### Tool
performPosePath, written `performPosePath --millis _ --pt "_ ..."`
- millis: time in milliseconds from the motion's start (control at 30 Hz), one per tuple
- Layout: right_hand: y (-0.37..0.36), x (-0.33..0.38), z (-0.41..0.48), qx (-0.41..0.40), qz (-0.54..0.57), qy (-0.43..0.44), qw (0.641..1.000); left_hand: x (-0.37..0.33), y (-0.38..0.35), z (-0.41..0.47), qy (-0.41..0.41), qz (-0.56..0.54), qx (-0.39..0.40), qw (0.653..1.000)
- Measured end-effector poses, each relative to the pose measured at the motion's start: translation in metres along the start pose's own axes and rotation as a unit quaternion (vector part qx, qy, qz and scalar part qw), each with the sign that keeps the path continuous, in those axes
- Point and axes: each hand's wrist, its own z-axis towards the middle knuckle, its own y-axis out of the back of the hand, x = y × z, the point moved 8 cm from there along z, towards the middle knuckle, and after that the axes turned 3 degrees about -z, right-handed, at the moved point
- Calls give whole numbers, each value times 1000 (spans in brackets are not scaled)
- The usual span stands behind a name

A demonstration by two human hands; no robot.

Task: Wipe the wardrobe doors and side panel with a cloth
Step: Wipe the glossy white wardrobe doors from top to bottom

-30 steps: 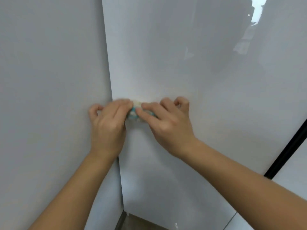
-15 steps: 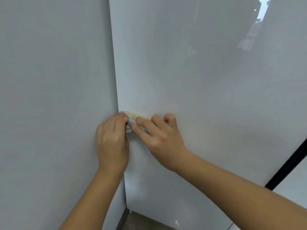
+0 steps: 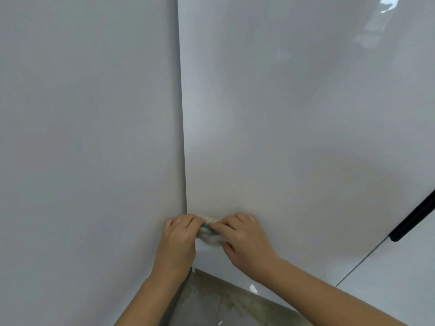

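Two bare forearms come in from the bottom edge of the frame, over a strip of mottled floor [image 3: 223, 304] at bottom centre. Just beyond them, in the lower centre, the left hand [image 3: 179, 236] and the right hand [image 3: 246, 241] meet, fingers curled, each gripping one end of the cloth [image 3: 210, 234]. The cloth is small and bunched (pale cream with a teal streak) and is held against the glossy wardrobe panel [image 3: 294, 137], low down, a little above its bottom edge. It sits just beside the vertical seam where the panel meets a matte grey surface [image 3: 82, 137] filling the left half. A black strip [image 3: 414, 220] slants at the right edge, and a bright reflection glints in the upper right corner.
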Motion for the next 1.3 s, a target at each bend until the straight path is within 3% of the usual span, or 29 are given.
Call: performPosePath --millis 100,267,400,467,500,567,633,700,767,867,1000,1167,1300 --pt "11 -9 -19 73 192 -132 970 -11 10 2 -27 -84 36 995" --pt "20 -16 -29 107 381 -232 889 -11 12 8 109 -271 113 950" --pt "5 -12 -40 121 544 -316 768 4 14 2 220 -380 33 898" --pt "12 -14 -39 78 572 -344 741 18 9 -11 298 -441 -27 846" --pt "24 -16 -33 44 562 -338 754 26 4 -20 338 -454 -47 823" --pt "67 -23 -10 -52 475 -273 835 35 -4 -36 408 -459 -55 787" --pt "114 -19 19 -155 286 -145 935 41 -14 -47 466 -502 -57 726" --pt "135 -7 46 -226 97 -32 969 45 -22 -51 503 -562 -68 653" --pt "127 0 71 -251 -52 31 966 46 -30 -53 523 -604 -77 597" --pt "89 10 89 -236 -182 90 950 43 -43 -56 544 -628 -63 553" --pt "52 21 84 -218 -172 158 948 50 -64 -66 589 -634 -60 497" --pt "-33 34 50 -94 -191 270 939 67 -89 -102 672 -574 -56 466" --pt "-84 38 34 -31 -165 299 939 76 -99 -121 706 -541 -51 454"
